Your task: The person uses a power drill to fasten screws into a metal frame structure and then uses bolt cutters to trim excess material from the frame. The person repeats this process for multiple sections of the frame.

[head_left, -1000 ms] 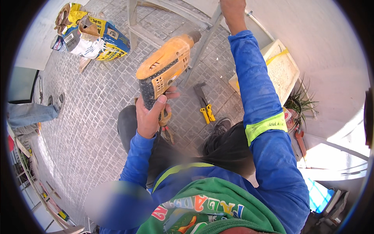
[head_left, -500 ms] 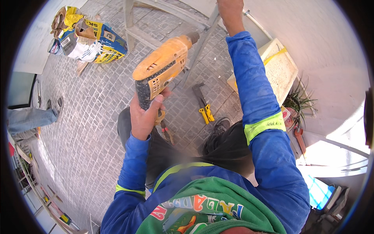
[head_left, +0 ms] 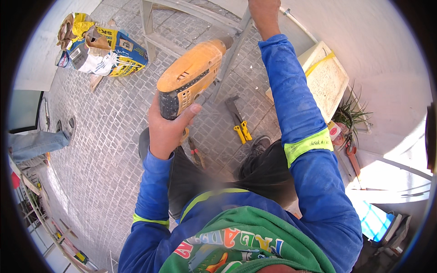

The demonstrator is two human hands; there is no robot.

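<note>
My left hand (head_left: 167, 128) is wrapped round the handle of a dusty orange power drill (head_left: 193, 68), which points up and to the right, toward a grey metal frame (head_left: 195, 9). At the top edge of the picture, my right arm reaches far forward. The back of my right hand (head_left: 265, 18) shows beside one leg of that frame, but its fingers are cut off by the edge, so what it touches is hidden. Below the drill, yellow-handled snips (head_left: 239, 120) lie on the paving. Pliers with red handles (head_left: 195, 151) lie close to my left knee.
A torn blue and yellow paper sack (head_left: 109, 50) stands at the far left. On the right, a cream plastic tub (head_left: 327, 86) leans at the wall, with a spiky plant (head_left: 350, 116) and an orange-handled tool (head_left: 353, 154) nearby. Another person's leg in jeans (head_left: 38, 145) shows at the left.
My left hand sits slightly higher on the drill, its fingers now more behind the handle. My right hand has shifted a little to the left.
</note>
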